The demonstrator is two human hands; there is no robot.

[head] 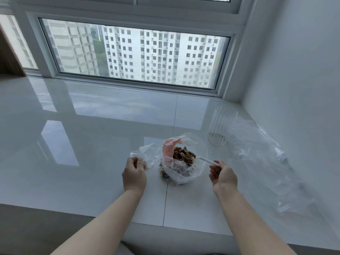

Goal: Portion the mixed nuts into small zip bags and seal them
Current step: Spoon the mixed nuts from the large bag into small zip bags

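Your right hand point(223, 174) pinches a white spoon point(206, 160), its bowl among the nuts point(184, 155) in the open bag point(185, 172) on the tabletop point(92, 144). Your left hand point(134, 174) grips a small zip bag point(145, 155) just left of it, fingers curled.

text: none legible | bags, glass, spoon: no readable labels, brands or numbers

Two forearms enter from the bottom edge of the view, both bare to the frame limit. No sleeve, cuff or glove is seen on either. Left hand point(134, 173) and right hand point(223, 175) carry no ring, watch or band. Fingernails are too small to assess.
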